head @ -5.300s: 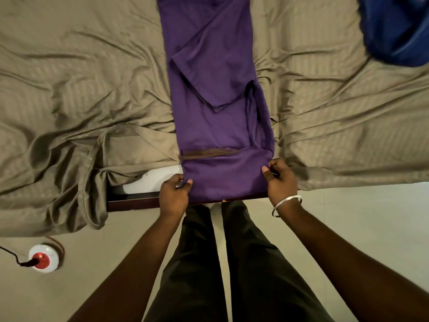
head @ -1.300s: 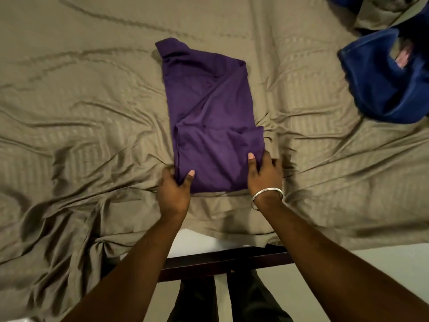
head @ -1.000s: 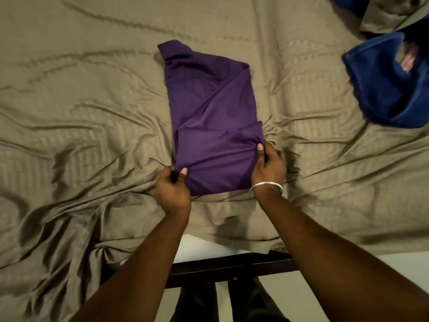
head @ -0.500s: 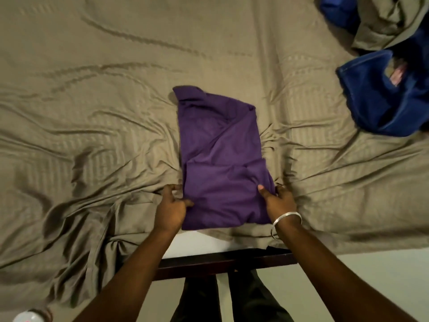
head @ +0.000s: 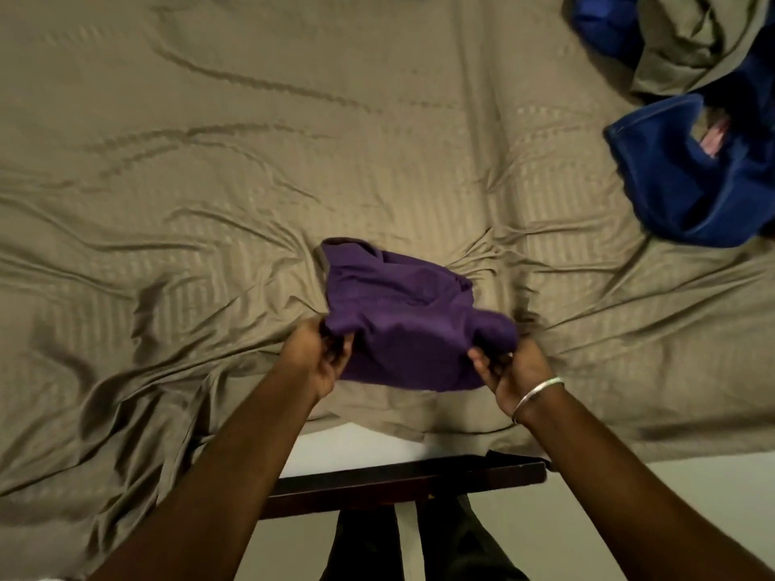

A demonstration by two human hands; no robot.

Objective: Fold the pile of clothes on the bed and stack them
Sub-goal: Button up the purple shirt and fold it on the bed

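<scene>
A folded purple garment lies near the front edge of the bed, its near end lifted and bunched. My left hand pinches its near left corner. On the other side my right hand, with a silver bangle on the wrist, pinches the near right corner. The garment's far end still rests on the olive bedsheet. A heap of unfolded clothes sits at the far right: a dark blue garment with an olive cloth on top of it.
The dark wooden bed frame and a strip of white mattress show at the near edge. The sheet is heavily wrinkled at the left front. Pale floor lies to the lower right, and my legs stand below the frame.
Over the last second both hands pulled the purple garment toward the bed's near edge. Its near end has now come up off the sheet and the garment looks shorter and bunched.
</scene>
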